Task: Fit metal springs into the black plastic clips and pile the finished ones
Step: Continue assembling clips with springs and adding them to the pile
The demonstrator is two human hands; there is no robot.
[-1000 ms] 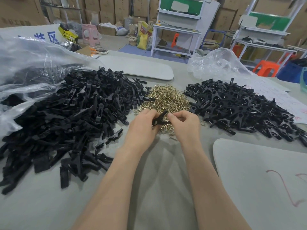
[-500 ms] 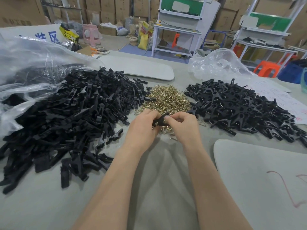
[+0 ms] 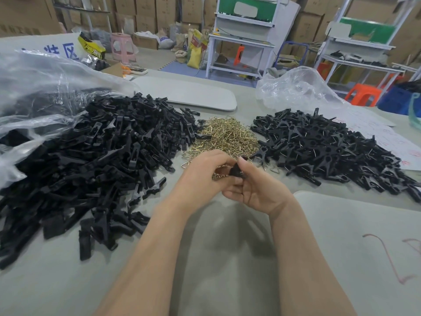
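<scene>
One black plastic clip (image 3: 235, 170) stands nearly upright between my two hands, just in front of the heap of brass-coloured metal springs (image 3: 225, 135). My left hand (image 3: 200, 179) curls its fingers around the clip from the left. My right hand (image 3: 257, 190) grips it from the right, thumb up along its side. A big heap of loose black clip halves (image 3: 91, 160) lies to the left. A pile of assembled clips with springs (image 3: 330, 149) lies to the right. Whether a spring sits in the held clip is hidden by my fingers.
Clear plastic bags lie at the far left (image 3: 34, 92) and behind the right pile (image 3: 296, 90). Grey boards rest at the back (image 3: 189, 94) and at the near right (image 3: 364, 236). Shelving, stools and cardboard boxes stand beyond the table (image 3: 216, 258).
The clip has turned from lying across between my fingertips to standing upright. My right hand has rotated so the thumb points up, and both hands have closed tighter together.
</scene>
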